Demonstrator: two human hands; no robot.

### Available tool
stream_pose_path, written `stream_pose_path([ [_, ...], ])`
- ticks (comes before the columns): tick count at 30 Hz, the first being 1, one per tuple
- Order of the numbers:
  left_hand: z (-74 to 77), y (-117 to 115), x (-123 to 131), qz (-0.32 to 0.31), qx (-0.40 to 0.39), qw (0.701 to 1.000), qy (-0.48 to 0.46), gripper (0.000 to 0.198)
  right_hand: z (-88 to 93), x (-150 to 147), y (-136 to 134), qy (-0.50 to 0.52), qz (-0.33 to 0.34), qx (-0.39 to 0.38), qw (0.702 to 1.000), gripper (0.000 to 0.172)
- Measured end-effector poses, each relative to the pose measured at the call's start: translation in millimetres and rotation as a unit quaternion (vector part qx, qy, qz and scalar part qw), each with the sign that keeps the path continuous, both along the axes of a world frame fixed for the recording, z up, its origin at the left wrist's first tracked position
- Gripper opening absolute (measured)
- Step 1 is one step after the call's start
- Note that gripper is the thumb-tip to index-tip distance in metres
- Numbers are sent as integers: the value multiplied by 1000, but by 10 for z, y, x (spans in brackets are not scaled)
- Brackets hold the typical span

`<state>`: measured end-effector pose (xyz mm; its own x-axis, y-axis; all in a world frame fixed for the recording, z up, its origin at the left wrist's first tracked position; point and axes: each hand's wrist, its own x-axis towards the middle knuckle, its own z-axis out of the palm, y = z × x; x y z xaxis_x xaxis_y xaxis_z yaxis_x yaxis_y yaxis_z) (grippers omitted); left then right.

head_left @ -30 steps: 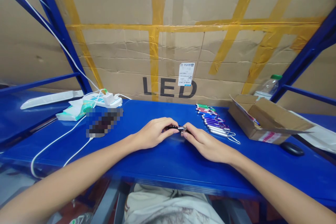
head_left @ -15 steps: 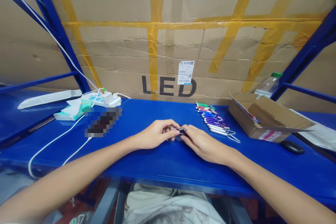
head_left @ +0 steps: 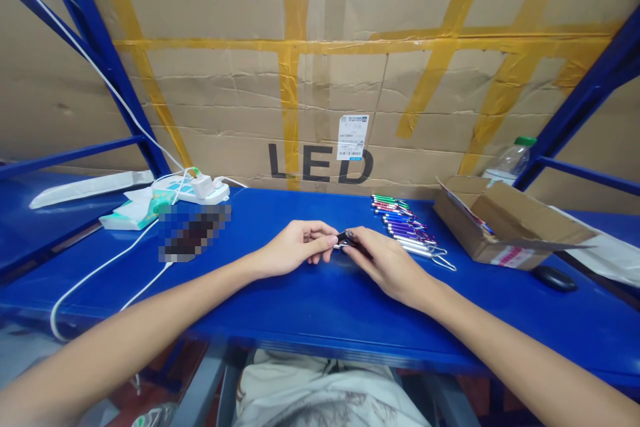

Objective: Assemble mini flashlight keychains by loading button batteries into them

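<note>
Over the middle of the blue table, my left hand (head_left: 300, 248) pinches a small black and silver piece (head_left: 343, 238) between thumb and fingers. My right hand (head_left: 383, 260) is closed on the other side of the same piece, with its fingertips close to the left ones. Much of the piece is hidden by the fingers, so its exact kind cannot be made out. Just beyond my right hand lies a row of slim metallic tubes (head_left: 397, 219) in green, red, blue, purple and silver, with clip-like loops at their right ends.
An open cardboard box (head_left: 505, 227) stands at the right, with a black mouse (head_left: 555, 278) in front and a plastic bottle (head_left: 515, 159) behind. At the left are a power strip (head_left: 217, 194), a tissue pack (head_left: 135, 212), white cables and a blurred-out device (head_left: 195, 233). A large cardboard sheet (head_left: 230, 107) closes off the back.
Both hands have shifted slightly, and the black piece has turned between the fingers, now showing more of its dark side. The things on the table have stayed in place.
</note>
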<state>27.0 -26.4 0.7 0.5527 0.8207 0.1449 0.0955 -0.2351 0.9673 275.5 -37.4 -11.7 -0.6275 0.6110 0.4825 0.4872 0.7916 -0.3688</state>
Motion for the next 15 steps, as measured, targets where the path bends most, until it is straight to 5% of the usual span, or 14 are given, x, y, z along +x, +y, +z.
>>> stream_pose_path([
  [7,23,-5,-12,-2,-10,1000,-10,54,24,9,22,-44,-16,111,993,33],
  [15,56,-33,-9,-16,-27,999,-19,58,73,-39,9,-117,-38,185,975,29],
])
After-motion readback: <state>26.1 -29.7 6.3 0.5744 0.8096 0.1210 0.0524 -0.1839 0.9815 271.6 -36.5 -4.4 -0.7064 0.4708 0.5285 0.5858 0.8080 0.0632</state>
